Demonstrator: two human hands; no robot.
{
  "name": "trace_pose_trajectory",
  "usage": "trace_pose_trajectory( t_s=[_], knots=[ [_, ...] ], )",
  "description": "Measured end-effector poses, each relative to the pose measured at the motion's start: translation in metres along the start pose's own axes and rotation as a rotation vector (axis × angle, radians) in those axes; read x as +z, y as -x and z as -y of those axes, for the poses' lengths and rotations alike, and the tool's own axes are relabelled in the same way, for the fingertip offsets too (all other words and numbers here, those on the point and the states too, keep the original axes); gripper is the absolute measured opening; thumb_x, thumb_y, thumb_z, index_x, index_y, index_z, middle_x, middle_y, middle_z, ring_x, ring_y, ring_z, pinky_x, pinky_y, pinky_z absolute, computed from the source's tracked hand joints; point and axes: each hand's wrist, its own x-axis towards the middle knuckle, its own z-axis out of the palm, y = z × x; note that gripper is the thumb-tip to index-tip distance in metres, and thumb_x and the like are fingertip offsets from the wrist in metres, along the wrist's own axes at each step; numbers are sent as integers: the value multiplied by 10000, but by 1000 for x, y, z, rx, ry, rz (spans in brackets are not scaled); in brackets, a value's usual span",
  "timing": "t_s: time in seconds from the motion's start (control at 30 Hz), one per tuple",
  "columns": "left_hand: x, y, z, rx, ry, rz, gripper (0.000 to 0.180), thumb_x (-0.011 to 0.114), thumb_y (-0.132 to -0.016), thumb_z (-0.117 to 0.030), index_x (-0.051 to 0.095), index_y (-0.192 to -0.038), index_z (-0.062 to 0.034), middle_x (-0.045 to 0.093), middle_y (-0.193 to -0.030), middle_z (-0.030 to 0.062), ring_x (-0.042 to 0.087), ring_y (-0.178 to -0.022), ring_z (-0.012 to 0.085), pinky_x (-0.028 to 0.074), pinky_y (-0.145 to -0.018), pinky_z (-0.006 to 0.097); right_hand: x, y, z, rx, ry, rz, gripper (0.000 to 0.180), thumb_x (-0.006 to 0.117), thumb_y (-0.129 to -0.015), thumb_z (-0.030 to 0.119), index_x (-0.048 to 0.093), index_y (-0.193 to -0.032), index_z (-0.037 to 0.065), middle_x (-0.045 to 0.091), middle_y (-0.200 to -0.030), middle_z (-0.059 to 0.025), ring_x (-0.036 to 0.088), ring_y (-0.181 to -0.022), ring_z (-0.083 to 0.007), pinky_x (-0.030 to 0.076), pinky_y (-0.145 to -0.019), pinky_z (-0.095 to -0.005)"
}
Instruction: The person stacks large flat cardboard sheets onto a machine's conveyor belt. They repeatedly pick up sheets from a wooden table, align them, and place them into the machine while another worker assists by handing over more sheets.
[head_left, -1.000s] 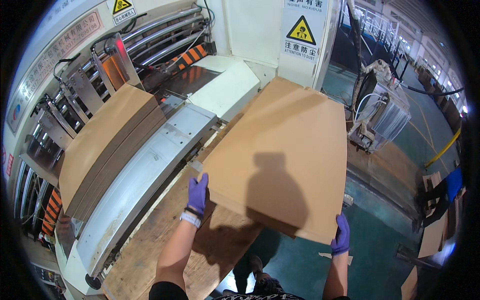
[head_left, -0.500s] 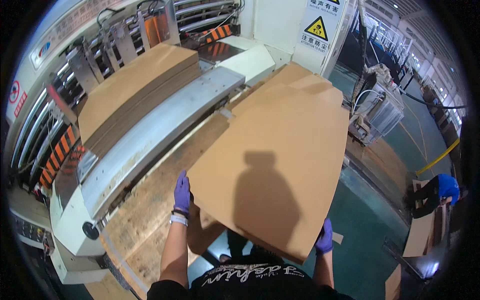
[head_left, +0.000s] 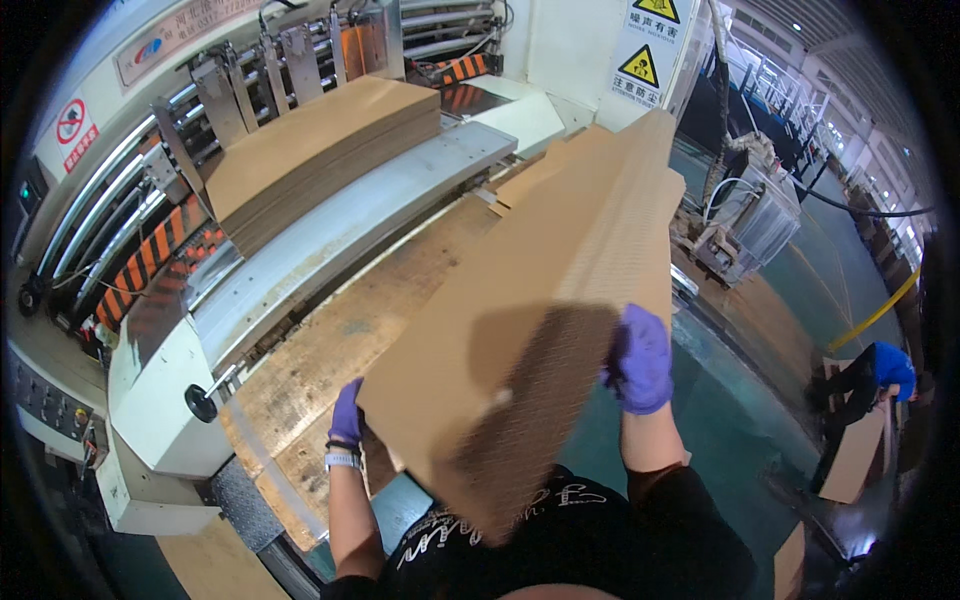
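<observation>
Brown cardboard stack (head_left: 460, 290): in the head view, tilted in front of the person, its broad face to the left and its corrugated side to the right; the near corner comes down by the black shirt (head_left: 640, 530).
Left hand (head_left: 346, 414): purple-gloved, at the stack's near left edge; the fingers are partly hidden, so I cannot tell how far they close.
Right hand (head_left: 641, 362): purple-gloved, beside the corrugated side, back of the hand showing; I cannot tell whether its fingers are spread or pressed together.
Wooden counter (head_left: 335, 350): left of and beneath the tilted stack, its planks stained.
Sheet pile (head_left: 325, 130): brown, on the machine side, next to upright metal plates (head_left: 220, 100).
Metal ledge (head_left: 365, 210): grey, between pile and counter.
Co-worker (head_left: 885, 370): far right, blue top, bent over cardboard pieces (head_left: 850, 460).
</observation>
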Motion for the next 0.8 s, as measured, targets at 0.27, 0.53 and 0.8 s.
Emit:
trace_pose_trajectory(
  t_s=[0.27,0.53,0.8],
  knots=[
    [-114,90,-109,-46,41,-387,423,465,-971,-245,458,-1319,-5,535,-1287,155,518,-1160,272,383,-1031,389,94,-44,-29,-120,119,997,287,476,-991,273,605,-1047,22,638,-990,-102,642,-916,-193,506,-821,-323],
    [-73,75,-222,274,853,-1124,639,315,-987,-485,249,-1463,-65,299,-1488,146,322,-1329,332,233,-1124,457,129,-86,-74,36,-289,1061,249,450,-1011,192,568,-1079,-16,644,-1015,-88,613,-951,-143,487,-869,-291],
    [-92,52,-160,226,762,-1021,676,351,-974,-514,332,-1401,9,394,-1411,175,405,-1264,312,339,-1053,458,84,-146,-161,207,-510,841,259,449,-1013,261,569,-1023,32,646,-957,-70,624,-887,-127,514,-794,-278]
  ],
)
